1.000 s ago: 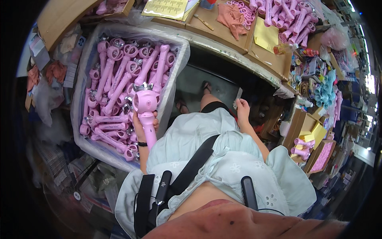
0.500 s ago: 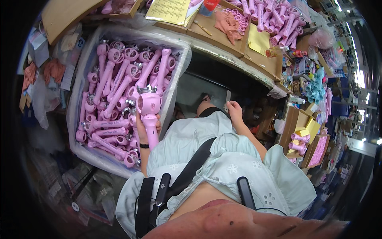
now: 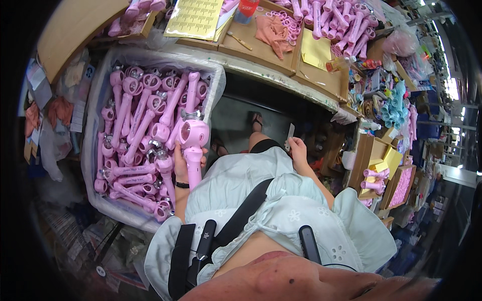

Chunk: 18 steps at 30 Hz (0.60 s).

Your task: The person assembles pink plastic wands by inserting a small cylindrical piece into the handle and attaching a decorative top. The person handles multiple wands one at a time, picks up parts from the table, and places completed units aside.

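My left hand [image 3: 182, 164] is wrapped around the handle of a pink toy wand [image 3: 193, 158], beside the bin's right side. The wand stands upright in the view, with a silver crown on its round head and a dark round window facing left. Several similar pink wands [image 3: 145, 120] lie piled in the bin [image 3: 219, 83], which is lined with clear plastic. Over my lap to the right, my right hand [image 3: 298, 152] pinches a thin, flat greyish strip [image 3: 290, 131], which points away from me. What exactly the strip is, I cannot make out.
Along the far side runs a workbench with cardboard trays [image 3: 276, 62], a yellow printed sheet [image 3: 193, 19], an orange cloth [image 3: 274, 36] and a heap of pink wand parts [image 3: 346, 25]. To the right stands a cardboard box [image 3: 369, 155] with pink pieces.
The wand in my left hand has turned, so its round window now shows. In my right hand the strip has tilted and shows more clearly. The whole view has shifted slightly.
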Tool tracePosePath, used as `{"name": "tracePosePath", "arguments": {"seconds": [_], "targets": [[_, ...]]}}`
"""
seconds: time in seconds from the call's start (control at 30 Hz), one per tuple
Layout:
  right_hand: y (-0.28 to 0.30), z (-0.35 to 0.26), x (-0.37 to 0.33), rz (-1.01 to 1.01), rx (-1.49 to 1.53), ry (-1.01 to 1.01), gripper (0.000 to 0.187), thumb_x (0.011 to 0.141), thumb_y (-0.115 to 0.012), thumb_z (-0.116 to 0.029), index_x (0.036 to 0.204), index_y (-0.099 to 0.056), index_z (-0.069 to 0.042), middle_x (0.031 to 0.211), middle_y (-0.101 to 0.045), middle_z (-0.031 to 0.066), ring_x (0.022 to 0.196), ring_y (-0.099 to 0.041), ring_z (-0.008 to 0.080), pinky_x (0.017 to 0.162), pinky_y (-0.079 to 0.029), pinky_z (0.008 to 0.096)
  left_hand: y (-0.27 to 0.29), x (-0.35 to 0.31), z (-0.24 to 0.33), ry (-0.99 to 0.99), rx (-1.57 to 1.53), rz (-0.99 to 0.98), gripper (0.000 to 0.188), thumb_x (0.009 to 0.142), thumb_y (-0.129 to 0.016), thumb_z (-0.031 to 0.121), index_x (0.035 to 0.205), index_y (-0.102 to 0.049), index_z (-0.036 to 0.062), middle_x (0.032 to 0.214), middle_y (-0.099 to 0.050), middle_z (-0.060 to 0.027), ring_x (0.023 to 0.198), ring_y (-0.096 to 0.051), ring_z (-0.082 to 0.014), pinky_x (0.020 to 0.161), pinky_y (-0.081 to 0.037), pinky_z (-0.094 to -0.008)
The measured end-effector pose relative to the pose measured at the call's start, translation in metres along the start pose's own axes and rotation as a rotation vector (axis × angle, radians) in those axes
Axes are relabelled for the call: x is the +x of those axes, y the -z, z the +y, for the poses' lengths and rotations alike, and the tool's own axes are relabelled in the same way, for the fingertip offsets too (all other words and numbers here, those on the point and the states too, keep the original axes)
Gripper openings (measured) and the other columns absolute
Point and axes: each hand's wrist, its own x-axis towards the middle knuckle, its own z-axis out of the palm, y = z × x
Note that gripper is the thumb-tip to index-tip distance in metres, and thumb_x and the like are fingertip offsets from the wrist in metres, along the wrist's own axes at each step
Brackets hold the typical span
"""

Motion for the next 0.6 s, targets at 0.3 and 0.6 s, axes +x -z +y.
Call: {"name": "tracePosePath", "arguments": {"seconds": [0.3,0.6], "targets": [[0.022,-0.04,0.098,-0.095,-0.274,0.194,0.02,0.085,-0.061,-0.018,0.093,-0.06,0.0,0.079,-0.061,0.0037,0.071,-0.055,0.0099,0.065,-0.046,0.0241,-0.064,0.052,-0.026,-0.064,-0.017,0.09,0.069,0.087,-0.029,0.064,0.108,-0.052,0.0018,0.08,-0.062,-0.0139,0.055,-0.056,-0.0203,0.044,-0.046,-0.0295],[0.077,-0.159,0.192,-0.116,-0.388,0.593,0.016,0.081,-0.063,-0.011,0.094,-0.063,-0.002,0.08,-0.059,0.0092,0.069,-0.058,0.0168,0.063,-0.047,0.0264,-0.236,0.164,-0.055,-0.081,0.074,-0.134,0.078,0.084,-0.026,0.07,0.11,-0.052,0.0015,0.082,-0.062,-0.0137,0.053,-0.056,-0.0188,0.045,-0.046,-0.0267]]}}
